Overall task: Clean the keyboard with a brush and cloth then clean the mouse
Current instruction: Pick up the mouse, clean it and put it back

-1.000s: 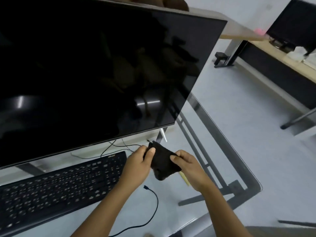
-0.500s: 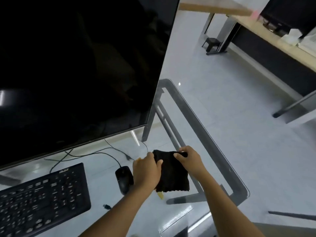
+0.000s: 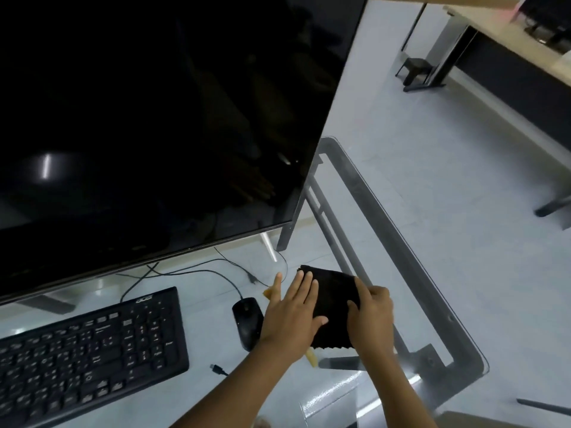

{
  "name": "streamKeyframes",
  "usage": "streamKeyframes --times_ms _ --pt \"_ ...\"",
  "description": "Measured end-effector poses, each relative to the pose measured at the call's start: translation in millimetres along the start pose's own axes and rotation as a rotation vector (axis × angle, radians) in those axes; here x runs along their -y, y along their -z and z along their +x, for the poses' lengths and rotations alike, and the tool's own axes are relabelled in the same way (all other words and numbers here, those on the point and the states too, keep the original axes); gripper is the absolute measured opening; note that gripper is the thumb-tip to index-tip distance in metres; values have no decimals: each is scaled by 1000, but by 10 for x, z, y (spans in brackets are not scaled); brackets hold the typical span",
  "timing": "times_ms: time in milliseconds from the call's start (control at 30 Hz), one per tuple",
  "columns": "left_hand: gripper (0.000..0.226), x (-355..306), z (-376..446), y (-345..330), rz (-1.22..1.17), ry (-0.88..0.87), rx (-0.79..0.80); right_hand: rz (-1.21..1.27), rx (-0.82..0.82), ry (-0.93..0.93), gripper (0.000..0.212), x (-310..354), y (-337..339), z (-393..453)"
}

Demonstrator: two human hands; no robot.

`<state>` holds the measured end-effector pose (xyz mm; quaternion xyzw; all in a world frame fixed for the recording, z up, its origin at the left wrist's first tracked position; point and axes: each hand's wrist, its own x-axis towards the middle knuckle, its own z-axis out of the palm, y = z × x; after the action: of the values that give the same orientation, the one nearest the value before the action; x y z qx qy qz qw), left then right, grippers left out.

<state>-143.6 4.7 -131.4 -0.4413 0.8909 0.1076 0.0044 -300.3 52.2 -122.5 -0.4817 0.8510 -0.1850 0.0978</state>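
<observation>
Now flattened rather than bunched: left hand (image 3: 292, 316) spread with straight fingers pressing on the black cloth (image 3: 335, 299), right hand (image 3: 370, 316) curled over the cloth's right edge, gripping it. A second ago held up in the air as a crumpled wad between both hands; half a second ago opened out and hanging; at present laid down on the glass desk (image 3: 411, 251) and smoothed. Underneath, a yellowish handle, probably the brush (image 3: 311, 358), poking out at the near edge and again by the left fingertips. Just left of the hands, the mouse (image 3: 247, 319), partly hidden by the left wrist; further left, the keyboard (image 3: 92, 350), untouched. Looks like folding or readying the cloth for wiping, or setting it aside; cannot tell which.
</observation>
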Motion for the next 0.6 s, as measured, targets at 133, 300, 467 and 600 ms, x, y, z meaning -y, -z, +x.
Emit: streamKeyframes --times_ms 133,300,467,600 --pt "62 256 -328 223 -184 79 -142 44 -49 39 45 410 52 -150" --pt "75 952 -1144 504 -375 390 -305 196 37 226 46 1255 -112 -568" --pt "86 1739 -2113 663 -466 653 -378 209 163 356 48 2072 -384 -1061" --pt "72 2261 -2743 730 -489 796 -429 210 179 414 46 2508 -506 -1409"
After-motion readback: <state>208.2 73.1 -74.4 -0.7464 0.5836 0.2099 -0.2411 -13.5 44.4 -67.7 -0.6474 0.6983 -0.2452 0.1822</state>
